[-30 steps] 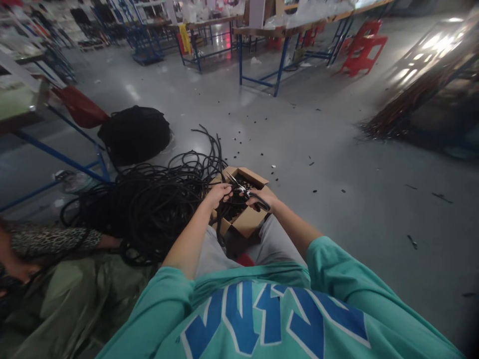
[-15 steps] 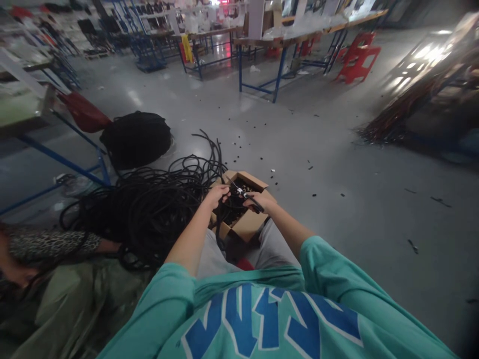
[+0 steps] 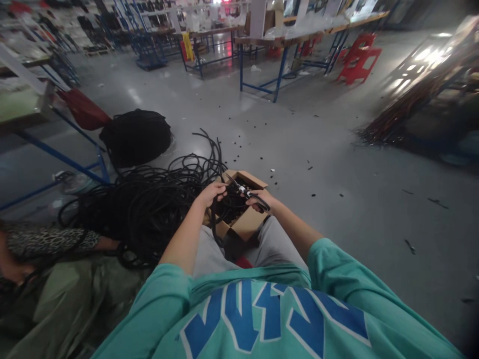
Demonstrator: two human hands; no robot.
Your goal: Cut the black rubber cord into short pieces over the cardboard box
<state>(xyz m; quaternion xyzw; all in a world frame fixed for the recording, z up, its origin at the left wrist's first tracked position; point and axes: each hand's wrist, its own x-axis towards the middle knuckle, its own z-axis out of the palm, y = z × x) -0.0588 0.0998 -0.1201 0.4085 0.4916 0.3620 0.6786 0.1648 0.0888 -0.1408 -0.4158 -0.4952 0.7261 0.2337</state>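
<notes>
the left hand (image 3: 214, 193) has its fingers pinched together on a black cord (image 3: 213, 219), which hangs down at the left side of an open cardboard box (image 3: 249, 222), and the right hand (image 3: 264, 199) is closed around the handles of the scissors (image 3: 247, 192). the scissors are above the box, and their blades point toward the left hand, so in my judgement the first danger is a cut finger, if the blades close while the fingertips are too near to them. (how far apart the blades stand, i cannot tell at this size.) a second trouble could come from the big tangled heap (image 3: 149, 199) of the same kind of cord, just beside the box on the left: if a loop catches there, the cord may pull back and slip out from the fingers. about the containers, the box stands in front of the person's knees with its flaps folded outward, and inside it lie many small dark pieces (image 3: 235, 212), partly hidden by the hands and the cord. similar small scraps (image 3: 313, 195) are scattered on the floor (image 3: 337, 139) beyond the box, so a piece which is released outside the rim could probably fall there too.
</notes>
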